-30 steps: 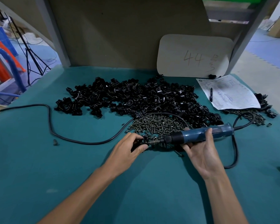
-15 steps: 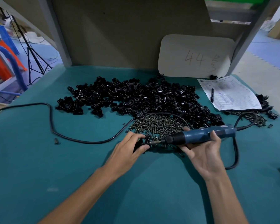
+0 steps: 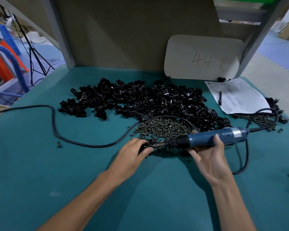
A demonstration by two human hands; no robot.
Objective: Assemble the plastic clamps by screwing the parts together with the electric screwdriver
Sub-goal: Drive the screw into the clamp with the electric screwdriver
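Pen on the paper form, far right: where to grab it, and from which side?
Mid-barrel of the pen, from above, fingers closing left and right: it lies flat on the paper, running near-to-far, both long sides free.

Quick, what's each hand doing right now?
Left hand: closed, pinching a black clamp.
Right hand: closed, gripping the blue electric screwdriver.

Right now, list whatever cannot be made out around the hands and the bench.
Head view only.
The clamp piece: mostly covered by fingers of the left hand.
The screwdriver tip: too small and dark to tell whether it sits in a screw.
The paper sheet: print blurred.
The cable: cut off by the left edge.
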